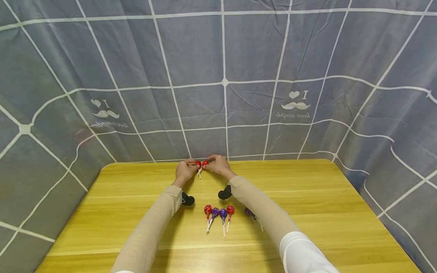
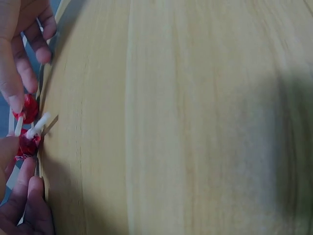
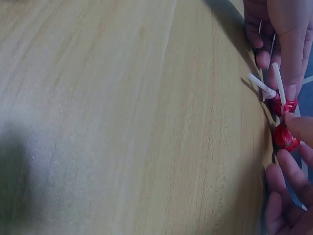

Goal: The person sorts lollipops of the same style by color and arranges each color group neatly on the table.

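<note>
At the table's far edge, my left hand [image 1: 184, 170] pinches a red-wrapped lollipop [image 2: 28, 143] between thumb and fingers. Close beside it, my right hand [image 1: 219, 165] pinches another red lollipop [image 3: 285, 137]. The two candy heads sit side by side, and their white sticks cross, pointing back toward me. Nearer on the table lies a row of lollipops: a red one [image 1: 208, 209] at the left end, two purple ones [image 1: 223, 213] in the middle, and a red one [image 1: 230, 210] at the right end.
One more purple lollipop [image 1: 248, 211] lies right of the row, partly covered by my right forearm. The wooden table [image 1: 293, 189] meets a grey curtain [image 1: 198, 106] with white lines at its back edge. Black wrist-worn devices [image 1: 224, 192] hang under both forearms.
</note>
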The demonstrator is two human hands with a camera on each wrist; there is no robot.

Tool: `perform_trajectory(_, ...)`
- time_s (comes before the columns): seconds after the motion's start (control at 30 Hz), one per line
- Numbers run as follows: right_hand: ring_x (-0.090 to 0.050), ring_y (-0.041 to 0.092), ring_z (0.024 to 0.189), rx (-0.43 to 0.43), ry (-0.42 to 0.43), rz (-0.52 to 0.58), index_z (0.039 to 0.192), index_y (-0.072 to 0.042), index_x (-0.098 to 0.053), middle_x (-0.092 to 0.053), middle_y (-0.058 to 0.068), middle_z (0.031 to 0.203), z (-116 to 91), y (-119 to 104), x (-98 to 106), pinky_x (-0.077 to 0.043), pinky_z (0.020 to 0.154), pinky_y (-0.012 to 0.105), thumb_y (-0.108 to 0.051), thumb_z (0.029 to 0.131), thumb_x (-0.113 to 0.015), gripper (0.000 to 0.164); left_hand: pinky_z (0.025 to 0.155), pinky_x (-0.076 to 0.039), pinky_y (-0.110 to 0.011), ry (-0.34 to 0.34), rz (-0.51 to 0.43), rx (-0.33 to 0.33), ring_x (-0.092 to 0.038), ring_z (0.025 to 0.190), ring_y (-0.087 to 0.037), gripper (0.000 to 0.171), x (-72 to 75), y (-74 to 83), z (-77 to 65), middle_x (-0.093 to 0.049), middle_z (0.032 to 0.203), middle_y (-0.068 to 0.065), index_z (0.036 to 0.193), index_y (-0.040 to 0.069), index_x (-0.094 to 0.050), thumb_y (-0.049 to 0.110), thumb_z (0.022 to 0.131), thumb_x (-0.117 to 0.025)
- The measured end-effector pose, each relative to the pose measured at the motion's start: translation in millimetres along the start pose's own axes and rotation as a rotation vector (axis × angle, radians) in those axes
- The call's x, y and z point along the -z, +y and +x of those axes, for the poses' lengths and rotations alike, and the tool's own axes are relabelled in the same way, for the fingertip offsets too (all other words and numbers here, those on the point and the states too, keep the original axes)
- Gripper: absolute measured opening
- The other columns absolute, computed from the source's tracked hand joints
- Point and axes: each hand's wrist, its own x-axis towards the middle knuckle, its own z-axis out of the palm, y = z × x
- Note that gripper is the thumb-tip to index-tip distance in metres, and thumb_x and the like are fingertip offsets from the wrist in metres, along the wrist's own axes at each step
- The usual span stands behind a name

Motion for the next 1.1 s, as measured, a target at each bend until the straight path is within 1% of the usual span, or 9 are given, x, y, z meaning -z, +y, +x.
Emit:
perform_trajectory(0.1,-0.067,0.016,0.075,0.028,-0.022,0.005,0.114,-0.016,-0.07,-0.075,0.005,0.094,2.5,1.0,-0.9,-0.045,0.065,0.024,-0.029,0.084,-0.072,0.033,0.06,-0.044,-0.022,0.002,0.019,0.003,-0.069,0.09,-0.03,0.032,-0.8,1.4,0.1,-0.072,0.103,-0.018,0.115,0.004,-0.069,0.02,0.087,-0.07)
perform_trajectory(0.27,-0.066,0.015,0.079,0.053,-0.011,-0.006,0.11,-0.016,-0.072,-0.075,0.005,0.095,2.7,0.4,-3.4,-0.043,0.067,0.024,-0.032,0.087,-0.068,0.029,0.06,-0.043,-0.024,0.01,0.059,0.028,-0.07,0.089,-0.028,0.03,-2.2,1.3,-0.2,-0.074,0.101,-0.015,0.114,0.007,-0.07,0.022,0.087,-0.069)
perform_trajectory(0.37,-0.065,0.015,0.082,0.052,0.008,-0.018,0.107,-0.016,-0.073,-0.074,0.004,0.095,2.6,0.6,-4.9,-0.043,0.068,0.024,-0.033,0.085,-0.07,0.028,0.063,-0.045,-0.027,0.013,0.078,0.03,-0.07,0.091,-0.028,0.03,-2.6,2.2,0.1,-0.074,0.1,-0.013,0.113,0.008,-0.071,0.022,0.087,-0.069)
perform_trajectory(0.53,-0.065,0.014,0.08,0.045,0.02,-0.02,0.104,-0.016,-0.073,-0.074,0.003,0.091,3.0,1.3,-6.3,-0.041,0.066,0.022,-0.031,0.082,-0.074,0.027,0.071,-0.049,-0.033,0.027,0.097,0.023,-0.068,0.095,-0.029,0.03,-3.1,3.4,1.3,-0.074,0.101,-0.012,0.113,0.008,-0.072,0.023,0.087,-0.069)
perform_trajectory(0.67,-0.066,0.014,0.08,0.037,0.018,-0.011,0.105,-0.015,-0.072,-0.075,0.003,0.091,1.8,0.4,-7.0,-0.04,0.065,0.021,-0.029,0.081,-0.076,0.029,0.079,-0.05,-0.038,0.03,0.092,0.027,-0.066,0.1,-0.029,0.031,-3.0,3.1,1.2,-0.073,0.105,-0.012,0.114,0.007,-0.071,0.024,0.088,-0.068)
perform_trajectory(0.73,-0.067,0.015,0.08,0.036,0.021,-0.011,0.105,-0.014,-0.072,-0.075,0.004,0.091,0.7,-0.3,-7.3,-0.041,0.065,0.021,-0.029,0.08,-0.076,0.029,0.08,-0.05,-0.039,0.03,0.089,0.031,-0.065,0.102,-0.03,0.031,-2.9,2.8,0.3,-0.072,0.108,-0.012,0.114,0.007,-0.071,0.024,0.088,-0.068)
perform_trajectory(0.87,-0.068,0.016,0.083,0.031,0.031,-0.017,0.105,-0.014,-0.072,-0.075,0.004,0.093,-0.4,-0.8,-7.8,-0.041,0.064,0.022,-0.03,0.081,-0.076,0.03,0.078,-0.05,-0.037,0.022,0.081,0.039,-0.065,0.103,-0.031,0.033,-2.5,3.0,-1.2,-0.071,0.113,-0.012,0.114,0.006,-0.071,0.026,0.088,-0.068)
perform_trajectory(0.97,-0.069,0.017,0.085,0.03,0.036,-0.016,0.106,-0.013,-0.072,-0.075,0.004,0.095,-0.7,-0.4,-7.8,-0.042,0.064,0.022,-0.031,0.081,-0.076,0.031,0.074,-0.05,-0.035,0.008,0.067,0.047,-0.066,0.102,-0.029,0.034,-2.0,2.9,-1.8,-0.071,0.111,-0.011,0.116,0.007,-0.07,0.027,0.088,-0.068)
perform_trajectory(1.1,-0.069,0.018,0.084,0.031,0.036,-0.012,0.106,-0.012,-0.071,-0.075,0.005,0.094,-1.1,0.1,-7.8,-0.042,0.063,0.022,-0.031,0.081,-0.075,0.031,0.075,-0.05,-0.035,0.008,0.064,0.037,-0.066,0.103,-0.029,0.035,-1.4,2.5,-2.5,-0.071,0.111,-0.011,0.117,0.007,-0.069,0.027,0.088,-0.068)
